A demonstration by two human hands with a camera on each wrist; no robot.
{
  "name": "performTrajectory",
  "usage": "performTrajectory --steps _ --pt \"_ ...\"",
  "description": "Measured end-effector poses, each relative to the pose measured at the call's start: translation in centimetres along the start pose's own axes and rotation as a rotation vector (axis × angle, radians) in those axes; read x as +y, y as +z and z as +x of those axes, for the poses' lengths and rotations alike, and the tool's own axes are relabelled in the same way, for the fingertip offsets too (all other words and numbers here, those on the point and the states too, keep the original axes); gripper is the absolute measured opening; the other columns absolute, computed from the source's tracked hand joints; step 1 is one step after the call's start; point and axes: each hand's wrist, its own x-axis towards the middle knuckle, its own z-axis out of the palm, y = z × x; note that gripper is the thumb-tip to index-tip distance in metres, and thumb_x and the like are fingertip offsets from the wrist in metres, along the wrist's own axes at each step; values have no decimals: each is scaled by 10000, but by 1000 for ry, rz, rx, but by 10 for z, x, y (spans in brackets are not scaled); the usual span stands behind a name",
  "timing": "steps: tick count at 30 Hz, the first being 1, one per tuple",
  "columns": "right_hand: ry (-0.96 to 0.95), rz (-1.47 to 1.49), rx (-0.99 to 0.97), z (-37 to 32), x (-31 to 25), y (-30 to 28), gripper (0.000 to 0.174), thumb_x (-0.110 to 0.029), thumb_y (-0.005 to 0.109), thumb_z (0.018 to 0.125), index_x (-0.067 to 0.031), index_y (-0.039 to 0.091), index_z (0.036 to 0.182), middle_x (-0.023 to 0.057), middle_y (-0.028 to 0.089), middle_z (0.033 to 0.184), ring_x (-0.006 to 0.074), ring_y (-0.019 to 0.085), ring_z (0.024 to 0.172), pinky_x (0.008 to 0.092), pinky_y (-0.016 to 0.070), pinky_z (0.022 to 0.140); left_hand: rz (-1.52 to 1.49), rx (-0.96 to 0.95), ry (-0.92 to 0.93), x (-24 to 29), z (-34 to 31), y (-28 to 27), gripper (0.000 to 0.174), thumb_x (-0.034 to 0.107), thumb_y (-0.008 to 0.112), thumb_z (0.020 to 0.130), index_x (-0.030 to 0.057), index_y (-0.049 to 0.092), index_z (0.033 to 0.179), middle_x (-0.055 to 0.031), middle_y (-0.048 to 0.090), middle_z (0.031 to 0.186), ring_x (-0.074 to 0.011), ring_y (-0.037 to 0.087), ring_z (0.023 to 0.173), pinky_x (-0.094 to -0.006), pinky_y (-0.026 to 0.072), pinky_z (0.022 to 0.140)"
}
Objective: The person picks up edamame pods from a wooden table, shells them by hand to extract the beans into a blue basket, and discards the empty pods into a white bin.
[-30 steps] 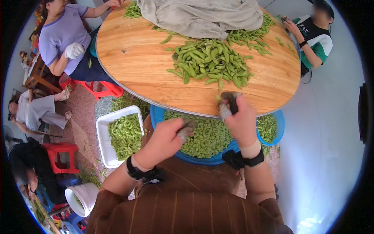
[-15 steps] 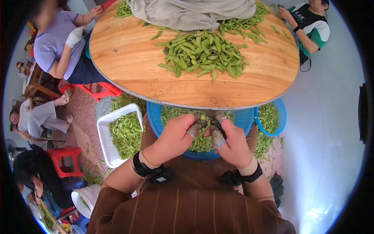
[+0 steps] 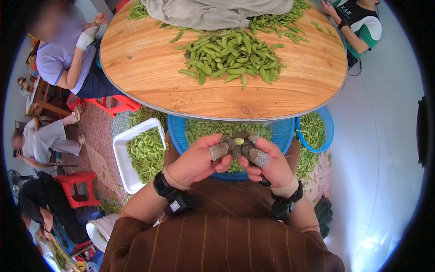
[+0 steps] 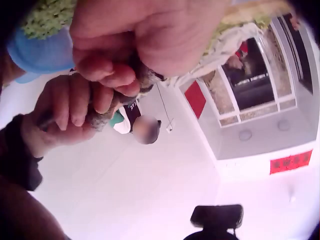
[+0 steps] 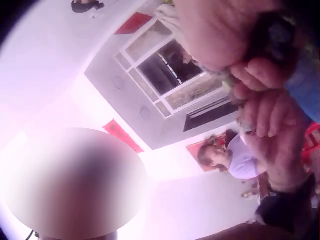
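Note:
My left hand (image 3: 199,157) and right hand (image 3: 274,167) meet over a blue basin (image 3: 179,136) of shelled green beans. Between their fingertips they pinch a small soybean pod (image 3: 239,141), of which only a pale green bit shows; the rest is hidden by the fingers. Worn grey wraps cover the thumbs and some fingertips of both hands. A dark object (image 5: 277,35) sits in the right palm, mostly hidden by curled fingers. Ahead, a heap of green soybean pods (image 3: 231,56) lies on the round wooden table (image 3: 149,86).
A grey cloth (image 3: 213,16) covers more pods at the table's back. To the left stands a white tray (image 3: 118,149) of pods; to the right, a smaller blue basket (image 3: 330,131). A red stool (image 3: 77,186) and white bucket (image 3: 97,231) are farther left. People sit around.
The right hand has come from the table's near edge to join the left over the basin, and both now pinch a pod. The view has shifted, with the table higher in it.

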Motion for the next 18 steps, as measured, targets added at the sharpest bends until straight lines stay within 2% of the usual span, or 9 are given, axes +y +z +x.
performTrajectory --steps 2,3,5,6,9,11,14,17,18 --pt "-65 60 -26 4 11 -2 282 -35 557 843 -24 563 1125 15 607 764 122 573 640 267 473 581 -773 -210 -112 -9 2 -2 118 115 481 923 58 524 828 -11 477 635 -93 403 517 -224 322 487" --pt "-63 60 -27 9 17 -8 282 -35 557 843 -24 563 1125 15 607 764 122 573 640 267 473 581 -773 -208 -111 -11 4 -5 118 115 481 923 58 524 828 -11 477 635 -93 403 517 -224 322 487" --pt "-638 -905 152 19 33 -21 297 -60 603 813 -24 572 1106 54 612 753 159 587 629 272 480 598 -811 -226 -170 -17 8 -10 90 112 501 901 47 518 841 -30 477 615 -101 388 505 -234 309 474" --pt "-634 -907 150 23 38 -24 297 -60 603 813 -24 572 1106 54 612 753 159 587 629 272 480 598 -816 -226 -170 -20 11 -12 90 112 501 901 47 518 841 -30 477 615 -101 388 505 -234 309 474" --pt "-548 -660 181 27 40 -26 275 -70 638 770 -19 588 1036 123 608 751 227 601 632 287 483 616 -426 -21 -183 -26 13 -14 94 105 467 907 38 529 929 -7 478 640 -83 366 513 -228 301 476" --pt "-466 -1015 316 25 29 -23 234 -53 621 738 -16 587 966 180 591 753 319 603 657 338 486 617 109 114 -73 -26 14 -11 128 121 485 896 26 569 882 -15 520 646 -90 439 547 -235 345 491" --pt "-522 -1523 332 26 21 -25 188 -64 612 723 -14 568 899 193 578 735 375 590 671 405 474 604 358 203 82 -28 13 -19 139 154 494 909 74 577 832 38 505 656 -45 418 557 -197 330 494" --pt "-442 -1342 254 21 -6 -8 186 -67 603 700 -14 562 873 210 569 732 408 567 698 452 458 614 398 237 98 -16 -6 -34 127 150 510 904 62 590 858 41 509 664 -45 429 568 -200 342 499" --pt "-445 -1344 252 25 -15 -3 186 -67 603 700 -14 562 873 210 569 732 408 567 698 452 458 614 430 308 159 -16 -15 -42 167 163 553 873 6 612 863 -57 584 668 -137 523 597 -289 434 559"
